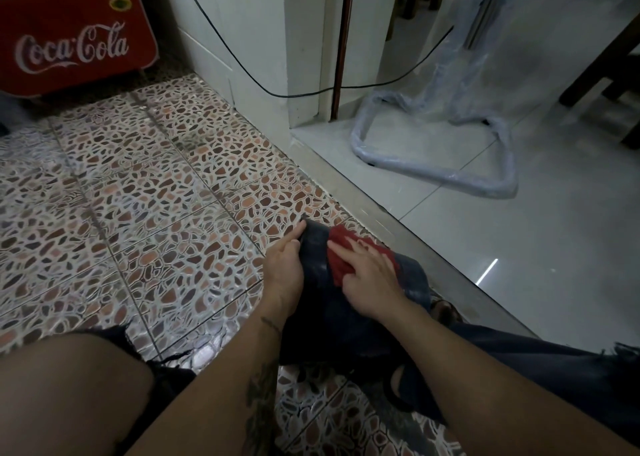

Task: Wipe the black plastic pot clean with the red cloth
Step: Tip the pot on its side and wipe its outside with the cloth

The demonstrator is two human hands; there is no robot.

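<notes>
The black plastic pot lies on its side on the pebble-patterned floor between my knees, dusty along its wall. My left hand grips its left side, index finger stretched along the far rim. My right hand presses the red cloth flat against the top of the pot's wall, fingers spread over the fabric. The pot's lower part is hidden behind my forearms.
A red Coca-Cola crate stands at the far left. A grey step edge runs diagonally right of the pot, with white tiles beyond. A plastic-wrapped metal frame and a black cable lie near the wall.
</notes>
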